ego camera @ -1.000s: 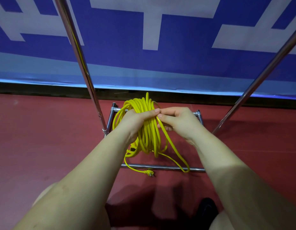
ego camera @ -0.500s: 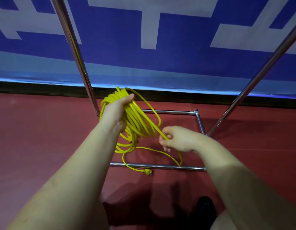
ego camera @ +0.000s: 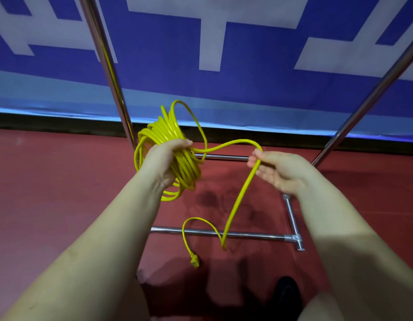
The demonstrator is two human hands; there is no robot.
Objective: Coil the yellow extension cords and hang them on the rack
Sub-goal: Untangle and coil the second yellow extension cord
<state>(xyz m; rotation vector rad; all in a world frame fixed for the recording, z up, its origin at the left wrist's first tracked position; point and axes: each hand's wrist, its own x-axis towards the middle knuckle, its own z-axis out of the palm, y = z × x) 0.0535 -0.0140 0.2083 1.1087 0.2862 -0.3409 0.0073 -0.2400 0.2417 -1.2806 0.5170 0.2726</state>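
My left hand grips a thick coil of yellow extension cord, held upright in front of the rack's left pole. One loose strand runs from the coil to my right hand, which pinches it between thumb and fingers. From there the tail drops to the floor, loops back, and ends in a yellow plug lying on the red floor. The rack's right pole slants up at the right.
The rack's chrome base bars lie on the red floor below my hands, with a joint at the right front corner. A blue and white banner covers the wall behind. A dark shoe shows at the bottom.
My right hand has moved right and away from the coil, drawing out a longer loose strand. The coil in my left hand has risen slightly. The plug has shifted on the floor.
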